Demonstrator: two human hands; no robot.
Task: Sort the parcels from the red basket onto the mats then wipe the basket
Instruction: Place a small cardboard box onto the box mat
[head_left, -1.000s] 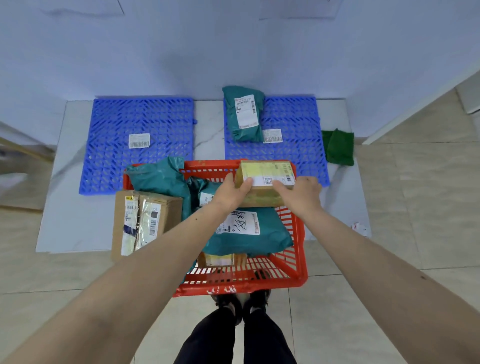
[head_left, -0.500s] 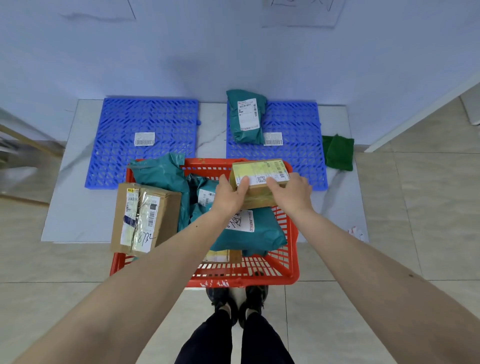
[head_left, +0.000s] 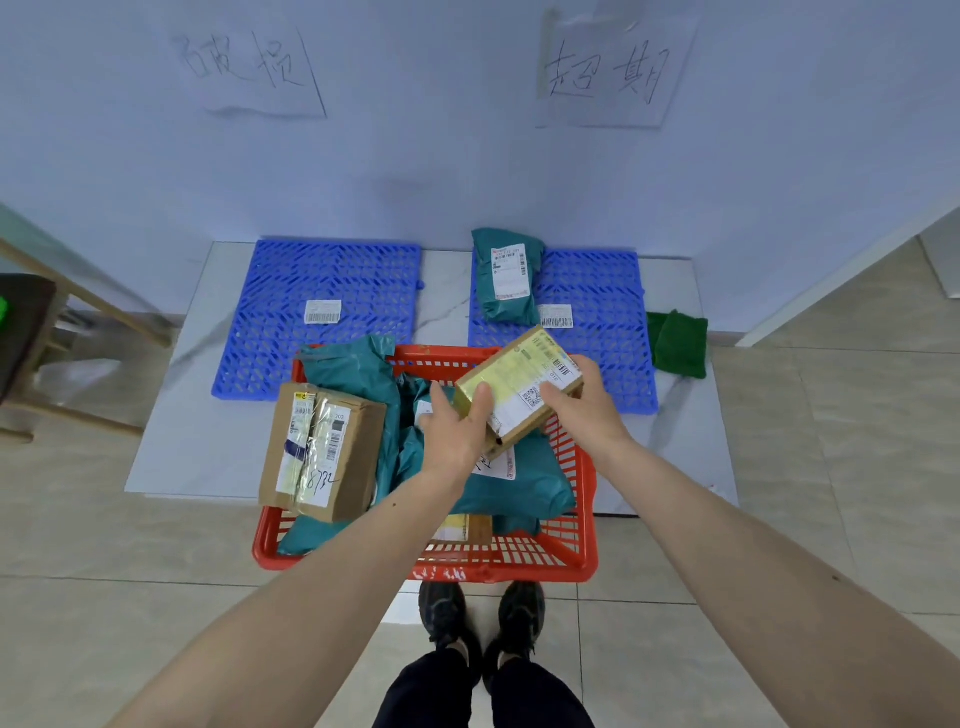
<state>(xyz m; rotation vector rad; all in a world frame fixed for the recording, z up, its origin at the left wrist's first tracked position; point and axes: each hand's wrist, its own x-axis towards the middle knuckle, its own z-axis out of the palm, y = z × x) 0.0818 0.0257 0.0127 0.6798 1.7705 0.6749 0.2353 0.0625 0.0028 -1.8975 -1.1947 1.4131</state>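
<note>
Now both hands (head_left: 457, 436) (head_left: 587, 400) grasping one box (head_left: 519, 387), two blue mats (head_left: 322, 312) (head_left: 597, 322), one red basket (head_left: 519, 564)

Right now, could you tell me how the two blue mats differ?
The right mat carries a teal parcel on its far-left corner; the left mat holds no parcel. The held box overlaps the right mat's near edge in view; the left mat shows whole. Both are slatted and carry a barcode label.
</note>
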